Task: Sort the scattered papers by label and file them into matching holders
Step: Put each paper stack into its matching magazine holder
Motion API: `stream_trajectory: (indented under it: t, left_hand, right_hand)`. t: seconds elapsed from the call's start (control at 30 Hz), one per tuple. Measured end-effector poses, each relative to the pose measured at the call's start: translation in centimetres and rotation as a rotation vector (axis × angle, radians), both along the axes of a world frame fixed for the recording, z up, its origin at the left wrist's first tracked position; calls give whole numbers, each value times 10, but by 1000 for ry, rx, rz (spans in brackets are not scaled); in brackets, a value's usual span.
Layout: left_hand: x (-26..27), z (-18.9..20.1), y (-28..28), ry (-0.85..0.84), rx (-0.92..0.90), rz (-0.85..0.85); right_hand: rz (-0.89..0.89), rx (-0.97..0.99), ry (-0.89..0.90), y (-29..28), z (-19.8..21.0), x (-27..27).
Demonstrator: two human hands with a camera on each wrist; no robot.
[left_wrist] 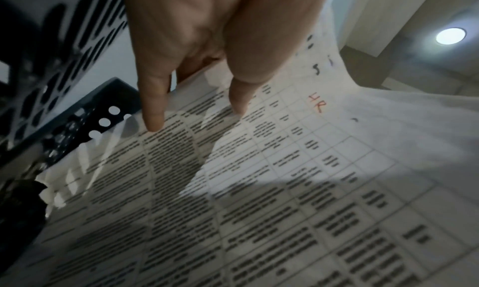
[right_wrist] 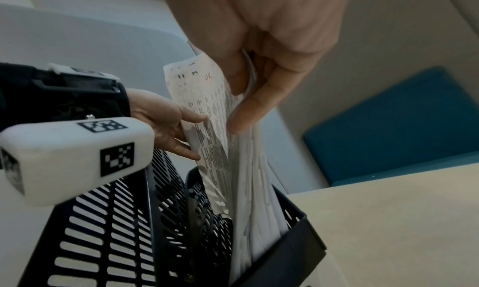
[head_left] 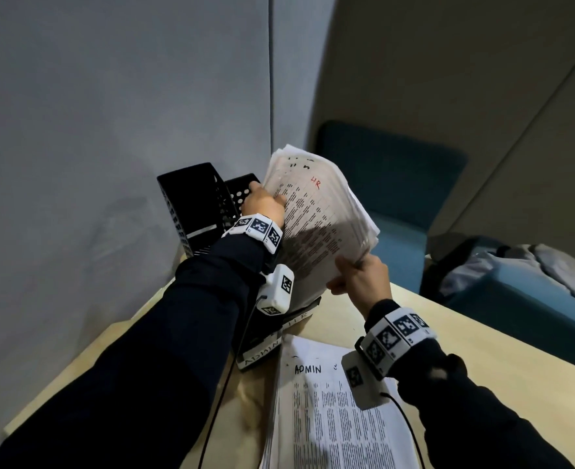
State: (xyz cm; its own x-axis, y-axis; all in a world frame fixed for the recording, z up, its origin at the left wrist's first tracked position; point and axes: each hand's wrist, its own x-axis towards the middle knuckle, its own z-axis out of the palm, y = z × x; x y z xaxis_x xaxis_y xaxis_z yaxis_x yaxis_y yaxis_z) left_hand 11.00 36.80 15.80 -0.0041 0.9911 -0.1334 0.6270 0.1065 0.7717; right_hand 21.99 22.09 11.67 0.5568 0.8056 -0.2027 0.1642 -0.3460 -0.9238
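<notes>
A thick stack of printed papers marked "HR" in red [head_left: 320, 214] [left_wrist: 285, 178] [right_wrist: 215, 127] stands tilted with its bottom edge inside the black perforated holder labelled HR [head_left: 301, 315] [right_wrist: 298, 250]. My right hand [head_left: 357, 275] [right_wrist: 242, 107] pinches the stack's right edge, thumb on the front sheet. The straight fingers of my left hand [head_left: 265, 203] [left_wrist: 197, 117] [right_wrist: 168, 127] rest on the stack's left side. Next to it sits the holder labelled ADMIN [head_left: 262, 353]. A stack headed "ADMIN" [head_left: 330, 418] lies flat on the table [head_left: 482, 350].
A third black holder [head_left: 191, 204] stands at the back against the grey partition [head_left: 110, 130]. A blue seat [head_left: 391, 184] and a bundle of clothing [head_left: 516, 265] lie beyond the table's far right edge. Wrist-camera cables trail over the table.
</notes>
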Motion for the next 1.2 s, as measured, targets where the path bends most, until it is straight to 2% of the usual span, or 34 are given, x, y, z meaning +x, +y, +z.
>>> stream_trajectory:
  t: [0.17,0.33,0.43,0.6,0.77,0.87,0.97,1.07,1.13,1.2]
  left_hand:
    - [2,-3,4,-72,-131,-2]
    - [1,-8,-1,-152,-249,-285]
    - [-3,-10,-7,-205,-257,-337]
    - [-17,10,-45,-474,-358,-314]
    - [-41,6,-94,-476,-425,-364]
    - [-56,0,-120,-475,-428,-290]
    - [-69,-11,-143,-517,-453,-222]
    - [-80,-38,-170,-426,-575,-189]
    - [-90,-70,-187,-252,-627,-207]
    - [-99,-101,-202,0,-630,-252]
  right_hand:
    - [114,-123,-110,11,-5,-4]
    - [176,-177,-207,20,-9,-3]
    - [274,-204,-257,16,-13,-2]
    - [378,-258,-238,-12,-25,6]
    - [291,-413,-195,-62,-57,36]
    - [199,-534,-189,-96,-79,47]
    - [94,-697,-290,-129,-99,52]
    - [-59,-814,-226,-159,-112,51]
    - [-122,-857,-130,-174,-116,45]
    - [-139,-862,-50,-185,-121,40]
